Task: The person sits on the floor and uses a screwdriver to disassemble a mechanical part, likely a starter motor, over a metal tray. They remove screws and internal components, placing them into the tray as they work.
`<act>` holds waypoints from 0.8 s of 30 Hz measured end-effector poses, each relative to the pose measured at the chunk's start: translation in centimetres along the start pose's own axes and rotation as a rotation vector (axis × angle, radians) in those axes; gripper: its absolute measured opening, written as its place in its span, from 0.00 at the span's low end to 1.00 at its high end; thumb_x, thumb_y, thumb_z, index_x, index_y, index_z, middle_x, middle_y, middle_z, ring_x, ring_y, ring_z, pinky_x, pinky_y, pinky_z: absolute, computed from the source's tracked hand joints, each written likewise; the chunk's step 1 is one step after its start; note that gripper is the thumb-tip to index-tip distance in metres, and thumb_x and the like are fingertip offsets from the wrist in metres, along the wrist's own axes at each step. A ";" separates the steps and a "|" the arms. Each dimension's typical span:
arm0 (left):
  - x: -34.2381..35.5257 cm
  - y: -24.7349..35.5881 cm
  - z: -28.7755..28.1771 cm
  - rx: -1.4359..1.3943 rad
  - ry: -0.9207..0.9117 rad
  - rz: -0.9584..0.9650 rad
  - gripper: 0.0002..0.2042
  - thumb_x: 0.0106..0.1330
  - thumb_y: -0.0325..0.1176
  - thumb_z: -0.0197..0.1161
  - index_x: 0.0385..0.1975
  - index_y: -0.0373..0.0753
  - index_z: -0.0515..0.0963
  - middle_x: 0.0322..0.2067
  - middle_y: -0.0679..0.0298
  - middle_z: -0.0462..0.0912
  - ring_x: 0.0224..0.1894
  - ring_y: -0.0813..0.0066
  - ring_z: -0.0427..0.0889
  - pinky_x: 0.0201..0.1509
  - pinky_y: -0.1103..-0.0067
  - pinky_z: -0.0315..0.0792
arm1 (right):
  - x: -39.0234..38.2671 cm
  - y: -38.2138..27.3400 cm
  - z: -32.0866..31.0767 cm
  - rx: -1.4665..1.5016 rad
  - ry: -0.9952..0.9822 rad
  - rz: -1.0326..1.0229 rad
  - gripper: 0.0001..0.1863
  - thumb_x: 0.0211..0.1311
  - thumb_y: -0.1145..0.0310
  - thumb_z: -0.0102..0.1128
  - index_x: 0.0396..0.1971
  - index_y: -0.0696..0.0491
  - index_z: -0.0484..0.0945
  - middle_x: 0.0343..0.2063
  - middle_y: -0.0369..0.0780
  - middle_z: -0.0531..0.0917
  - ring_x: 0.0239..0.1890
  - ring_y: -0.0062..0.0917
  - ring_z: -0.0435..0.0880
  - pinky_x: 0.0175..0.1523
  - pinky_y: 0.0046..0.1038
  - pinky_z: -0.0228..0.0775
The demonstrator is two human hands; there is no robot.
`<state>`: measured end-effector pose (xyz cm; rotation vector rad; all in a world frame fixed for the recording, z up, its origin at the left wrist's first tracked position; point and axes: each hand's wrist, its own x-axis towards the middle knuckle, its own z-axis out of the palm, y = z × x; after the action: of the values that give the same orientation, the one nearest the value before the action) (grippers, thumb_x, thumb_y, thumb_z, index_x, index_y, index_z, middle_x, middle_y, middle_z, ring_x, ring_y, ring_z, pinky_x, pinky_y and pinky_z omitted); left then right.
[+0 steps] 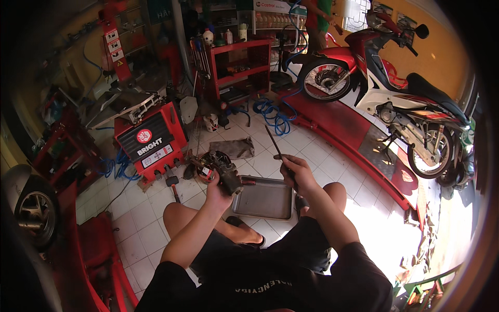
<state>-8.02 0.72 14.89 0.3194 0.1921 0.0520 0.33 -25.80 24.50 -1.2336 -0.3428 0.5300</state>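
Now, entries as they stand:

Left hand: my left hand point(217, 193) is wrapped shut around the lower body of a carburetor point(224, 169); held up in the air above my left knee, just left of the metal tray point(264, 200)
Right hand: my right hand point(294, 169) is closed on the grip end of a long thin tool point(274, 141); shaft points up and away from me; tip not touching the carburetor
Carburetor, handling: looks like cast metal, so I judge it dense for its size, stiff, likely oily and slick; small levers and fittings on top look easy to bend; best held by the solid body, as now
Tool, handling: slim and rigid; light; take it at the thick end
Tray: flat, grey, on the tiled floor between my knees
Near by: a hammer point(172, 183) on the floor just left of my knee; a grey rag point(233, 148) beyond the carburetor; a red machine point(150, 143) further left
Further off: a red shelf point(240, 65); blue hose point(270, 112) coiled on the floor; a motorbike point(387, 88) on a red ramp point(348, 130) to my right
In the way: nothing lies between tool and carburetor; tray sits close under both hands
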 end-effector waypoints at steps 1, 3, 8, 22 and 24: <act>-0.3 -1.0 -0.7 -0.009 -0.027 -0.011 0.29 0.76 0.55 0.44 0.61 0.35 0.68 0.54 0.51 0.77 0.56 0.54 0.77 0.63 0.60 0.71 | -1.2 0.5 -0.6 -0.023 0.025 0.005 0.17 0.76 0.64 0.47 0.56 0.59 0.74 0.20 0.32 0.70 0.11 0.13 0.60 0.16 0.18 0.47; -0.7 -3.8 -2.3 -0.042 -0.074 -0.044 0.30 0.77 0.55 0.40 0.62 0.34 0.67 0.56 0.50 0.76 0.57 0.53 0.77 0.64 0.60 0.70 | -4.1 1.3 -2.0 -0.006 0.104 0.046 0.17 0.76 0.64 0.47 0.56 0.59 0.73 0.19 0.32 0.70 0.11 0.14 0.59 0.16 0.19 0.47; -2.5 -8.6 -6.6 -0.106 0.001 -0.198 0.29 0.76 0.56 0.41 0.60 0.36 0.70 0.52 0.51 0.78 0.54 0.53 0.78 0.62 0.59 0.72 | -9.5 1.8 -2.3 -0.004 0.281 0.071 0.19 0.76 0.62 0.48 0.56 0.61 0.74 0.18 0.32 0.68 0.12 0.15 0.59 0.16 0.19 0.49; -4.6 -6.3 -7.2 -0.193 -0.013 -0.133 0.29 0.76 0.55 0.44 0.61 0.35 0.68 0.53 0.50 0.78 0.56 0.53 0.77 0.63 0.59 0.72 | -11.9 -0.1 -1.3 0.000 0.354 -0.020 0.16 0.76 0.63 0.47 0.53 0.58 0.74 0.18 0.34 0.70 0.08 0.15 0.58 0.13 0.20 0.47; -5.3 -4.6 -8.0 -0.233 -0.025 -0.131 0.29 0.75 0.55 0.46 0.61 0.35 0.68 0.54 0.49 0.77 0.56 0.52 0.76 0.63 0.59 0.72 | -12.9 -1.4 -0.5 -0.002 0.343 -0.023 0.16 0.76 0.63 0.47 0.53 0.59 0.74 0.17 0.34 0.70 0.08 0.15 0.57 0.13 0.20 0.47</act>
<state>-14.68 -1.66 6.94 0.0748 0.1796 -0.0586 -9.89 -33.68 26.10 -1.2944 -0.0674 0.2901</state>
